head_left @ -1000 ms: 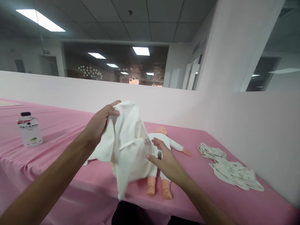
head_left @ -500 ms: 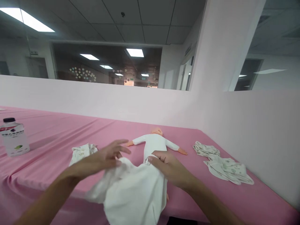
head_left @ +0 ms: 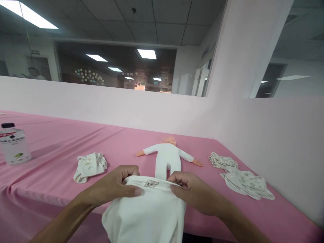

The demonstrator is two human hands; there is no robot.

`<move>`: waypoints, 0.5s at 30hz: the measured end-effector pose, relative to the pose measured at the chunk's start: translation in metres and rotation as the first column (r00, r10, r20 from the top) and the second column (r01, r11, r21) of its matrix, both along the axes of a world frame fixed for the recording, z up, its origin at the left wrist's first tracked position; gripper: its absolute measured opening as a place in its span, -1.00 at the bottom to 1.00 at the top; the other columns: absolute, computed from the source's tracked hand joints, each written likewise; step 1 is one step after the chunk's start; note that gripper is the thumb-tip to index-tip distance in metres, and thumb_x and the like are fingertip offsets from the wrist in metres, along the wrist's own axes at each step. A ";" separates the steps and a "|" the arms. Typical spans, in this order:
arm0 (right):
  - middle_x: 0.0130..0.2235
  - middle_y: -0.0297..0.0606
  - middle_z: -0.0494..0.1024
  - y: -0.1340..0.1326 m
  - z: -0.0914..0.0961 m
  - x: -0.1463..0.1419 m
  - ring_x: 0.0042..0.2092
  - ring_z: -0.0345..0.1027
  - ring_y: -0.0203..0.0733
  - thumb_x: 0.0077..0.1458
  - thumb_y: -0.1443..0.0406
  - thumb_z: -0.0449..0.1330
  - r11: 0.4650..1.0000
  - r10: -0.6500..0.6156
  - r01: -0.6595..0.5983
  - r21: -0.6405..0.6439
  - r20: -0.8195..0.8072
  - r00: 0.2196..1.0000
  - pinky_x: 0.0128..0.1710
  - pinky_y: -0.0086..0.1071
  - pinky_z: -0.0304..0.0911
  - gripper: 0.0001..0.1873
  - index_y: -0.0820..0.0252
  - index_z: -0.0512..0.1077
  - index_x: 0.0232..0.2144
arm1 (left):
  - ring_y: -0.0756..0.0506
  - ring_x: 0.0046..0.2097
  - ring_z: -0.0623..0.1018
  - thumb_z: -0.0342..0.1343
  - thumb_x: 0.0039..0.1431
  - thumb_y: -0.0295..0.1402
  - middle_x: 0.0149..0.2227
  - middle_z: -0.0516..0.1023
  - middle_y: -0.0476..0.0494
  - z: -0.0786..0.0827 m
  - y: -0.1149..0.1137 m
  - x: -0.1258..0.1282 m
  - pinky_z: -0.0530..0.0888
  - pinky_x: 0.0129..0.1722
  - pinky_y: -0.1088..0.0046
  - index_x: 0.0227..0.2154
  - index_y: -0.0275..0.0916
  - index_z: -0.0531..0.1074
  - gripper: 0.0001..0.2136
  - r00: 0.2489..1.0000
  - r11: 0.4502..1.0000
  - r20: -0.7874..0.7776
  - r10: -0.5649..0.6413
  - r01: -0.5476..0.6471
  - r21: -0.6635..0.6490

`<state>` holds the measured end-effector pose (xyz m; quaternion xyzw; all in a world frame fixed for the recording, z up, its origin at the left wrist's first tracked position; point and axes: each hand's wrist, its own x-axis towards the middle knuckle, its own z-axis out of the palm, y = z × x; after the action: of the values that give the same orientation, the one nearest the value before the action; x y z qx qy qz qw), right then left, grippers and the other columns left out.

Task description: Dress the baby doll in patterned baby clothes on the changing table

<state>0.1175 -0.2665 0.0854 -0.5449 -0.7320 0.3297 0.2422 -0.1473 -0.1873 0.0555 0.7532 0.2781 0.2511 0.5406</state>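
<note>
My left hand point(head_left: 121, 185) and my right hand point(head_left: 188, 190) pinch the top edge of a white baby garment point(head_left: 149, 212), one near each end. The edge is stretched between them, with a small printed label in the middle, and the cloth hangs down in front. Whether this edge is a neckline or a waistband, I cannot tell. Just beyond the garment a baby doll point(head_left: 168, 155) in a white long-sleeved suit lies on the pink sheet, arms spread and head away from me. Its lower legs are hidden behind the garment.
On the left lies a bundled printed baby garment point(head_left: 89, 165), with a clear bottle with a black cap point(head_left: 15, 146) further out. Two patterned cloth pieces point(head_left: 248, 182) rest at the right. The pink sheet point(head_left: 121, 145) ends at a white wall point(head_left: 113, 106) with windows above.
My left hand, loosely open before, has closed on the garment's left end. The top edge has been drawn out straight, bringing the label into view. My right hand has shifted slightly right and down.
</note>
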 end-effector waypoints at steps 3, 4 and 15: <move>-0.46 -0.43 0.30 -0.002 -0.010 0.004 -0.45 0.05 -0.37 0.05 0.42 -0.03 0.987 -0.125 0.109 0.116 0.137 0.983 -0.53 -0.45 -0.10 -0.85 0.16 0.28 -0.48 | 0.10 -0.50 0.14 0.27 0.00 -0.17 -0.53 0.14 0.12 0.002 -0.002 -0.007 0.06 -0.54 0.60 -0.52 -0.25 0.17 -0.63 1.000 1.000 -0.008 0.009 -0.009 -0.003; -0.46 -0.43 0.30 -0.003 -0.013 0.005 -0.44 0.06 -0.36 0.01 0.45 -0.04 0.972 -0.175 0.142 0.187 0.176 0.969 -0.52 -0.45 -0.09 -0.85 0.16 0.25 -0.51 | 0.10 -0.50 0.13 0.26 0.01 -0.16 -0.53 0.13 0.12 0.004 -0.004 -0.008 0.06 -0.53 0.59 -0.53 -0.25 0.16 -0.62 1.000 1.000 0.009 0.007 -0.007 -0.011; -0.44 -0.34 0.43 -0.019 0.006 0.020 -0.42 0.22 -0.31 0.26 0.23 -0.09 0.962 -0.170 0.115 0.247 0.215 0.962 -0.46 -0.46 0.06 -0.65 0.17 0.31 -0.52 | 0.03 -0.43 0.20 0.14 0.10 -0.13 -0.48 0.18 0.07 0.010 -0.003 -0.033 0.18 -0.47 0.58 -0.49 -0.21 0.21 -0.71 0.920 0.892 -0.181 0.349 -0.266 0.365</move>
<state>0.1378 -0.2856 0.0911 -0.5996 -0.7474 0.1568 0.2392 -0.1801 -0.1899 0.0651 0.8046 0.4117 0.2839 0.3204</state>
